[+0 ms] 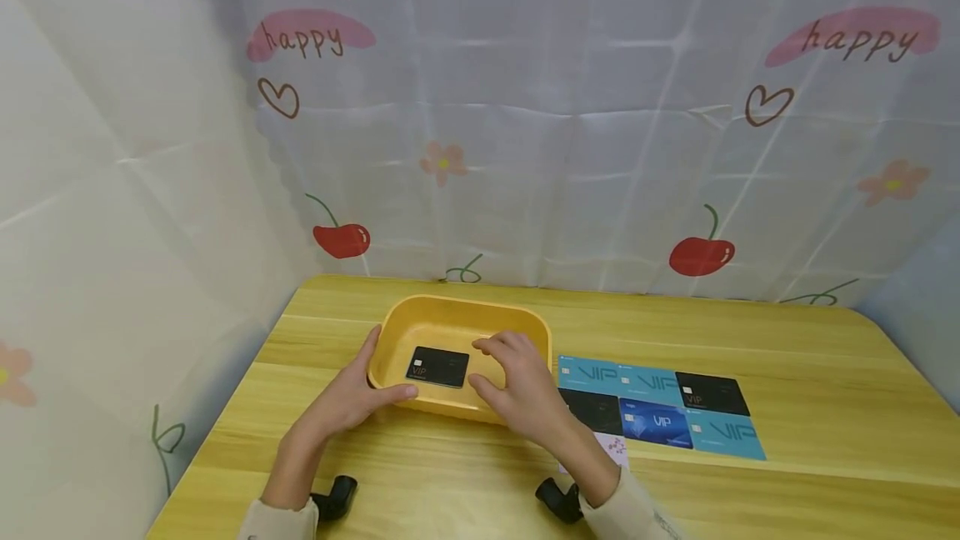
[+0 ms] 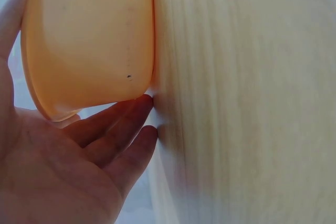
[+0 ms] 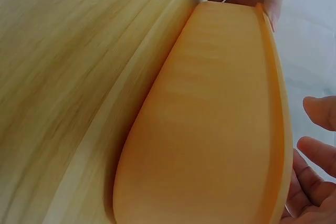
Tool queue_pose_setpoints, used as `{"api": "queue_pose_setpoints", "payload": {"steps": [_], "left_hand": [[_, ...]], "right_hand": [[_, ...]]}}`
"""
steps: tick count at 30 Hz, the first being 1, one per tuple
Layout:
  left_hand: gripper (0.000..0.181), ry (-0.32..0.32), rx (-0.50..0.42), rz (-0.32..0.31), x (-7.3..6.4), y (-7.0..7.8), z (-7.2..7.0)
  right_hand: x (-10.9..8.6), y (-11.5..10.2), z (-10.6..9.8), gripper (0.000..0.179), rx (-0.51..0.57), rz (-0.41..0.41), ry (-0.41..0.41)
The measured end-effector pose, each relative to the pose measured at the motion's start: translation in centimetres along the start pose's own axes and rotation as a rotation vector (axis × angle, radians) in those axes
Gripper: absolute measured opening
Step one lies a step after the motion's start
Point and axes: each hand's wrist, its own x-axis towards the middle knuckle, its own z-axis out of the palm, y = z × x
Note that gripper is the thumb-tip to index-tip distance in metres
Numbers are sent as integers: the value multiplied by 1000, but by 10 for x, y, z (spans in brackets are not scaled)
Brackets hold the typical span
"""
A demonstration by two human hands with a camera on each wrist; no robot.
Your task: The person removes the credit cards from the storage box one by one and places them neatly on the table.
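A yellow plastic basin (image 1: 457,307) stands on the wooden table, and a black VIP card (image 1: 438,367) lies flat inside it, left of the middle. My left hand (image 1: 352,394) holds the basin's near left corner, its thumb at the front rim and its fingers along the left wall. In the left wrist view those fingers (image 2: 118,135) reach down to the tabletop beside the basin wall. Over the basin's right part hovers my right hand (image 1: 521,382). Its thumb and fingers are parted, with nothing between them, right of the black card.
Right of the basin, several cards lie in rows: light blue ones (image 1: 648,384), black ones (image 1: 712,393) and a dark blue one (image 1: 657,423). A pale flowered card (image 1: 617,446) is partly hidden by my right forearm. A patterned curtain (image 1: 570,190) hangs behind the table.
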Motion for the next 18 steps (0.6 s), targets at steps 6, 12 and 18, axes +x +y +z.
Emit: {"api": "queue_pose_setpoints", "payload": {"steps": [6,12,18], "left_hand": [[117,3,12,-12,1,0,1],[117,1,11,-10,0,1,0],[116,-2,20,-11,0,0,-1]], "right_hand": [[6,-5,6,38,-3,-6,-11],[13,-6,12,40,-8,29,-72],[26,-6,20,43,-29,51,-172]]}}
